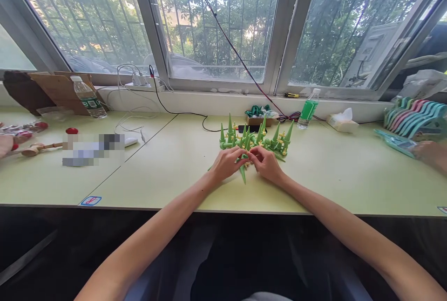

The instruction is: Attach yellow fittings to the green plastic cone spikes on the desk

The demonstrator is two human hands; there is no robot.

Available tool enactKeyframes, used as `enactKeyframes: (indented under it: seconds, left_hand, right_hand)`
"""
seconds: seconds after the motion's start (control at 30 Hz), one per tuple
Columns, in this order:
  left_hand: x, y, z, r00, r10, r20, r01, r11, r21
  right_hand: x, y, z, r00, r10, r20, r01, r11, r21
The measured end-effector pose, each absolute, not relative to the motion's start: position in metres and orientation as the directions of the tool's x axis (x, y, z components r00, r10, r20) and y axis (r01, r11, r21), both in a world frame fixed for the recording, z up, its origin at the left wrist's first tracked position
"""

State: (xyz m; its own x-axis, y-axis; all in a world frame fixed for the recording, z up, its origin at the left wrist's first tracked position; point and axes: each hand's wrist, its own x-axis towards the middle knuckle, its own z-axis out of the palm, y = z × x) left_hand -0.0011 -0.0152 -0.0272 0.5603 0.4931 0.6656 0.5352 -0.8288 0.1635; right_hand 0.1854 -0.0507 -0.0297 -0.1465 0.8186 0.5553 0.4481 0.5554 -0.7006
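Observation:
Several green plastic spikes with small yellow connectors form a spiky toy structure (281,145) on the pale green table (174,170). At its near side, my left hand (228,161) and my right hand (266,162) meet fingertip to fingertip. Both hands are closed in a pinch over the green pieces. What sits between the fingertips is too small and covered to make out. One green spike (243,175) points toward me below the hands.
A green-labelled water bottle (308,111), a tissue box (342,121) and coloured hangers (417,117) stand right. Another person's hand (433,154) is there. Left are another bottle (90,98), a wooden kendama (42,148), cables and another hand (5,145).

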Motion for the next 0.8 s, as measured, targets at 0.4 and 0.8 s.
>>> enactKeyframes:
  seconds: [0.4, 0.8]
  left_hand:
    - [-0.002, -0.018, -0.021, 0.512, 0.583, 0.631, 0.634, -0.752, 0.18]
    - [-0.001, -0.015, -0.023, 0.501, 0.641, 0.581, 0.661, -0.717, 0.222]
  right_hand:
    - [0.191, -0.045, -0.03, -0.103, 0.806, 0.583, 0.519, 0.543, -0.66]
    - [0.193, -0.04, -0.033, -0.115, 0.763, 0.636, 0.555, 0.58, -0.596]
